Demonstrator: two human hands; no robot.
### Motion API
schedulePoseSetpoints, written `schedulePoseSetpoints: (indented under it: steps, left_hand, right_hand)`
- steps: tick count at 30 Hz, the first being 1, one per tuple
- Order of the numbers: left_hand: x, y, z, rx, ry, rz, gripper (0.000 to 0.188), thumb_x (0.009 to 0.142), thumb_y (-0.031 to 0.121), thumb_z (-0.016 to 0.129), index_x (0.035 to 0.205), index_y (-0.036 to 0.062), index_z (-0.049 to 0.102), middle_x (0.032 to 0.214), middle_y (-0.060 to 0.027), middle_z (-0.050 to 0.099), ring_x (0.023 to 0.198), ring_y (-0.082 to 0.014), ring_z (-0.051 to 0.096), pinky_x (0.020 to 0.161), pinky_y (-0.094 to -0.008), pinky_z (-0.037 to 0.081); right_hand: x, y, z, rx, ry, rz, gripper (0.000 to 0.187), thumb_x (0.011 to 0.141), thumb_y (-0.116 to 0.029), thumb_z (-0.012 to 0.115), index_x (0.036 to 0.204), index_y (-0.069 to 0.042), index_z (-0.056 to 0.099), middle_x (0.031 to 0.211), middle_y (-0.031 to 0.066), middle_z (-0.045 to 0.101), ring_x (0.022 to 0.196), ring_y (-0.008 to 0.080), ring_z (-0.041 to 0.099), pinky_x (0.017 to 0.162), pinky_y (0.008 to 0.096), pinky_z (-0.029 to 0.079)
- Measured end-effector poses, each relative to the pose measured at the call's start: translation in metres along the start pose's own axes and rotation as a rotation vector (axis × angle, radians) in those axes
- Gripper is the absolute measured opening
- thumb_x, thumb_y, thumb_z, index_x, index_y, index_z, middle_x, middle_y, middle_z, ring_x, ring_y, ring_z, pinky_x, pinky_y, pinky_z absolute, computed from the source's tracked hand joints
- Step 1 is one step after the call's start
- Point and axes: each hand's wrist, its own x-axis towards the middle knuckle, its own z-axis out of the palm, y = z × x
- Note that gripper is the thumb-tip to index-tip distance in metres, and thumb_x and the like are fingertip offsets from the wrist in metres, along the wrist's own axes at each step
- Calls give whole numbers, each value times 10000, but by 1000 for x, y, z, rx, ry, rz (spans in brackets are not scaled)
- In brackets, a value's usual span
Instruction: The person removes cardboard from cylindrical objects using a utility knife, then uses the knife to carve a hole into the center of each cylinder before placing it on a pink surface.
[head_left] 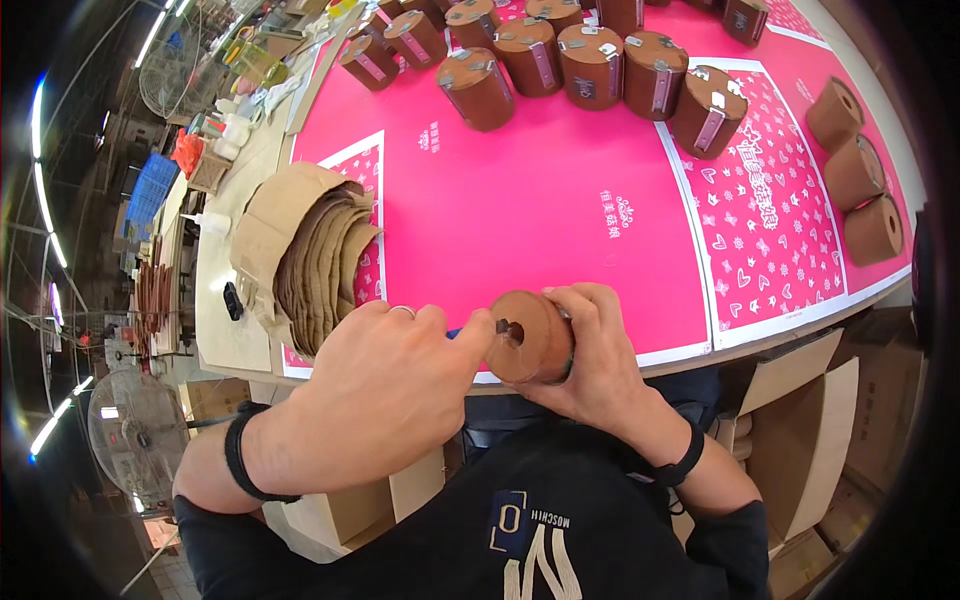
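My right hand (598,352) is wrapped round a brown leather-look cylinder (540,350), its round end with a dark hole turned toward my left hand. My left hand (385,365) is closed in a fist beside that end, thumb and forefinger pinched at the hole. A bit of blue (454,333) shows at the fist, and a small dark metal piece (503,326) sits at the hole's edge. They look like parts of a small blue-handled tool, mostly hidden by my fingers. Both hands are over the table's near edge.
A pink printed sheet (500,200) covers the table. Several brown cylinders with metal fittings and straps (590,65) stand at the back. Plainer brown cylinders (873,230) lie at the right. Stacked curved brown paper pieces (300,250) are at the left. An open carton (800,430) stands below right.
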Motion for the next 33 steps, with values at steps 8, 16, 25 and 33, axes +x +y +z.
schedulePoseSetpoints:
  steps: [8, 16, 25, 33]
  left_hand:
    - [15, -6, -3, -115, -194, -20, 371, 855, 102, 636, 1221, 44, 649, 724, -159, 668, 688, -351, 694, 653, -480, 539]
    - [24, -31, 8, -397, -149, 26, 262, 953, 149, 616, 1198, 87, 684, 726, -165, 662, 713, -369, 692, 648, -473, 527]
    - [4, -6, -5, -213, 28, 1, 369, 887, 119, 670, 1254, 78, 679, 700, -126, 626, 654, -320, 670, 632, -433, 520]
    - [0, 6, -1, 136, 9, 109, 510, 818, 146, 666, 1303, -5, 618, 738, -82, 639, 679, -277, 668, 678, -392, 505]
  right_hand:
    - [0, 0, -2, -15, -27, -12, 979, 619, -175, 984, 1422, -47, 439, 1222, 222, 518, 1137, 403, 545, 888, 477, 517]
    - [-5, 5, -4, -1, -19, -16, 978, 610, -156, 985, 1415, -44, 440, 1247, 228, 508, 1153, 407, 540, 908, 475, 514]
    - [-3, 6, -6, 27, -26, -24, 972, 616, -158, 985, 1411, -48, 437, 1238, 218, 523, 1159, 403, 541, 913, 470, 512]
    - [-1, 4, -5, 12, -21, -29, 955, 622, -172, 986, 1399, -45, 446, 1240, 217, 534, 1153, 398, 550, 916, 472, 512]
